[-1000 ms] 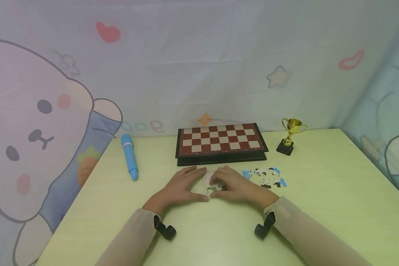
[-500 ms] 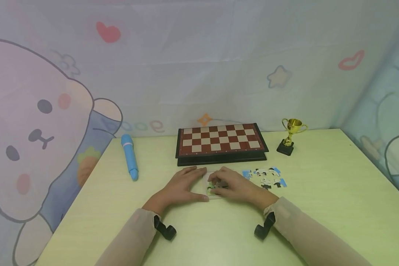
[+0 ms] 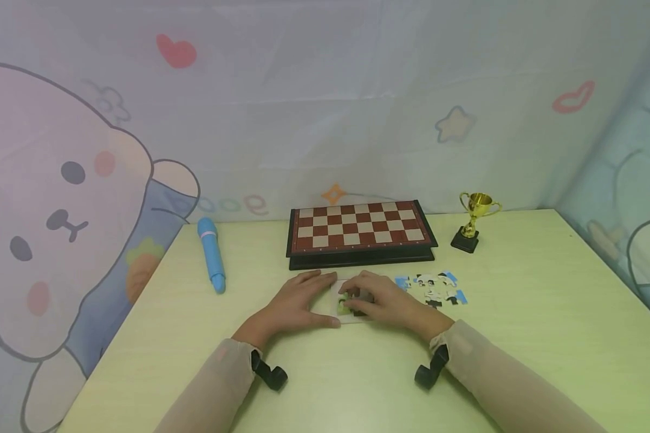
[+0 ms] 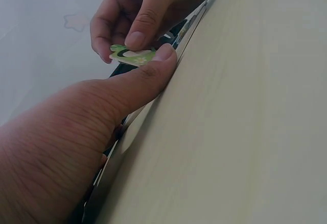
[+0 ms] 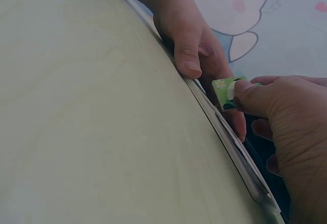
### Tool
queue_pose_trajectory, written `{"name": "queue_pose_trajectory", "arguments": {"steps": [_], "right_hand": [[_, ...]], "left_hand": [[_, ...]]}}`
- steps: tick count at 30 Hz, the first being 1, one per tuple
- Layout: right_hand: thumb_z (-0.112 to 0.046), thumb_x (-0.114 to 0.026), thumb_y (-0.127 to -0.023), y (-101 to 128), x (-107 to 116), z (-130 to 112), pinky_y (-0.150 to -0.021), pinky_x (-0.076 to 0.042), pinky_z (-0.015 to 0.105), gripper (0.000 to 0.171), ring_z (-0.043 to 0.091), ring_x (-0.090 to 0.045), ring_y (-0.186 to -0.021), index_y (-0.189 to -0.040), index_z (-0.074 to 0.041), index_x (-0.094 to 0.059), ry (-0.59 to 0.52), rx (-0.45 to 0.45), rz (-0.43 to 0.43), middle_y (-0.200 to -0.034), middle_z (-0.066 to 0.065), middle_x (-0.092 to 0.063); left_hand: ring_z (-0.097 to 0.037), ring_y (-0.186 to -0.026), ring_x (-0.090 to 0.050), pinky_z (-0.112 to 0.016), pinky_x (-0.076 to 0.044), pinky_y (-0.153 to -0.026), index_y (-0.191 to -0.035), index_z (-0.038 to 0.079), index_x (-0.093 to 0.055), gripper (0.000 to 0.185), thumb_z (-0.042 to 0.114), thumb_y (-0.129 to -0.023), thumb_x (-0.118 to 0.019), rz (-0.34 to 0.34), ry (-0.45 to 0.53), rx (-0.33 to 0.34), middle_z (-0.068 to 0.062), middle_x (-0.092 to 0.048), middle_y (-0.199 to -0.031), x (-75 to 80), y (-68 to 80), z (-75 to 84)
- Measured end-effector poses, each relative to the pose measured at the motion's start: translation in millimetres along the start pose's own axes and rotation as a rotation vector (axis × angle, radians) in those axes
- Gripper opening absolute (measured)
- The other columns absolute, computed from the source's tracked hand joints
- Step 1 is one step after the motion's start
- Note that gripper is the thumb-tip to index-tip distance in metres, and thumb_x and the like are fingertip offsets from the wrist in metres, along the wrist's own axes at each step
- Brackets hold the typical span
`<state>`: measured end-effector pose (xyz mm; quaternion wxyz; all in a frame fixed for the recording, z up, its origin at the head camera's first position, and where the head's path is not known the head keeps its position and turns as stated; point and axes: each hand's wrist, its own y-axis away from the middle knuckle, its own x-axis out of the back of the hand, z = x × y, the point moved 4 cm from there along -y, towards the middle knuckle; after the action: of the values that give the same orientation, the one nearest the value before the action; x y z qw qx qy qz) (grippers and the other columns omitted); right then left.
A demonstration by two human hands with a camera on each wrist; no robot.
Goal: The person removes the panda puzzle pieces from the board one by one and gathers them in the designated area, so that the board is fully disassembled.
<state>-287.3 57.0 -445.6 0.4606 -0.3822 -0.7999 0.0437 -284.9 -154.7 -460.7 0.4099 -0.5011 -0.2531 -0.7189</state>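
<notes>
Head view: left hand (image 3: 298, 300) lies flat, thumb bracing the puzzle tray (image 5: 240, 160) on the tabletop (image 3: 357, 379); right hand (image 3: 381, 304) pinches a green puzzle piece (image 4: 130, 55) just above the tray. A slanted press could jam the piece or skid the tray.

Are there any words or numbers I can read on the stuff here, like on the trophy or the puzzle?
Backdrop cloth: pastel marks that look like "oooe", too blurred to read surely.
Gold trophy: no text visible.
Chessboard: only squares, no letters or numbers legible.
Blue pen: no readable label.
Puzzle piece pinched by the right hand: only a green picture, no words.
</notes>
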Motion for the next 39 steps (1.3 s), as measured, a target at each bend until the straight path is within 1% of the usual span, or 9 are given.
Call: {"name": "queue_pose_trajectory", "arguments": {"steps": [8,16,21,23,28,32,35,36,39], "right_hand": [[-0.015,-0.073,-0.094,-0.4,9.8,-3.6,-0.071,-0.051,0.03,0.027,0.009,-0.058,-0.087,-0.12,-0.018,-0.067,0.036,0.056,0.072,-0.101,-0.009,-0.064],[-0.016,-0.073,-0.094,14.6,25.3,0.6,-0.071,-0.051,0.03,0.027,0.006,-0.058,-0.088,-0.12,-0.02,-0.068,0.048,0.039,0.093,-0.101,-0.013,-0.064],[-0.017,-0.072,-0.095,30.8,36.8,8.1,-0.071,-0.05,0.03,0.025,0.006,-0.058,-0.089,-0.12,-0.021,-0.069,0.042,-0.008,0.093,-0.102,-0.014,-0.064],[-0.015,-0.073,-0.094,38.3,41.9,10.6,-0.07,-0.051,0.03,0.025,0.006,-0.059,-0.088,-0.118,-0.02,-0.07,0.047,-0.002,0.105,-0.101,-0.013,-0.065],[-0.007,-0.077,-0.089,59.7,54.9,15.1,-0.062,-0.049,0.027,0.027,0.005,-0.057,-0.08,-0.114,-0.017,-0.072,0.076,0.063,0.153,-0.094,-0.011,-0.065],[-0.001,-0.078,-0.085,77.3,63.3,16.8,-0.06,-0.046,0.024,0.03,0.003,-0.054,-0.075,-0.111,-0.016,-0.072,0.087,0.1,0.171,-0.091,-0.011,-0.064],[0.002,-0.08,-0.083,88.3,66.8,15.9,-0.062,-0.047,0.022,0.033,0.004,-0.054,-0.075,-0.11,-0.014,-0.072,0.082,0.117,0.165,-0.091,-0.01,-0.065],[0.002,-0.081,-0.082,91.3,67.4,15.4,-0.068,-0.05,0.022,0.034,0.004,-0.055,-0.075,-0.11,-0.014,-0.072,0.085,0.117,0.16,-0.091,-0.01,-0.065],[-0.002,-0.081,-0.083,98.1,66.8,14.6,-0.07,-0.05,0.02,0.033,0.003,-0.055,-0.076,-0.111,-0.016,-0.072,0.083,0.094,0.119,-0.093,-0.012,-0.065]], "left_hand": [[-0.018,-0.151,-0.021,-0.052,-0.019,-0.119,-0.158,0.029,-0.034,0.099,0.08,-0.078,-0.063,-0.003,-0.008,-0.009,0.015,-0.033,-0.16,0.8,0.0,0.8],[-0.02,-0.15,-0.023,-0.051,-0.021,-0.119,-0.158,0.027,-0.035,0.099,0.078,-0.079,-0.064,0.001,-0.033,-0.009,0.013,-0.034,-0.16,3.7,-0.6,2.2],[-0.021,-0.15,-0.024,-0.052,-0.021,-0.118,-0.158,0.028,-0.035,0.098,0.078,-0.079,-0.064,0.008,-0.025,-0.011,0.013,-0.035,-0.16,1.7,-0.5,0.4],[-0.021,-0.15,-0.024,-0.052,-0.021,-0.118,-0.158,0.028,-0.036,0.099,0.078,-0.078,-0.064,0.008,-0.017,-0.017,0.013,-0.034,-0.16,0.9,-0.1,0.2],[-0.022,-0.15,-0.024,-0.053,-0.021,-0.118,-0.158,0.026,-0.036,0.099,0.079,-0.079,-0.063,0.017,-0.021,-0.034,0.012,-0.034,-0.16,0.1,-0.3,0.1],[-0.021,-0.15,-0.023,-0.052,-0.02,-0.119,-0.158,0.027,-0.035,0.1,0.08,-0.078,-0.062,0.016,-0.024,-0.032,0.013,-0.034,-0.161,1.0,-1.3,-0.1],[-0.02,-0.15,-0.022,-0.051,-0.02,-0.119,-0.158,0.028,-0.034,0.1,0.08,-0.078,-0.062,0.011,-0.028,-0.022,0.014,-0.033,-0.161,0.8,-1.5,-0.8],[-0.02,-0.151,-0.022,-0.051,-0.02,-0.119,-0.159,0.029,-0.033,0.1,0.081,-0.078,-0.061,0.006,-0.036,-0.018,0.015,-0.032,-0.161,0.3,-1.4,-1.0],[-0.021,-0.15,-0.023,-0.051,-0.02,-0.119,-0.159,0.028,-0.034,0.1,0.08,-0.078,-0.062,0.005,-0.036,-0.022,0.014,-0.033,-0.161,-0.4,-0.8,-0.3]]}}
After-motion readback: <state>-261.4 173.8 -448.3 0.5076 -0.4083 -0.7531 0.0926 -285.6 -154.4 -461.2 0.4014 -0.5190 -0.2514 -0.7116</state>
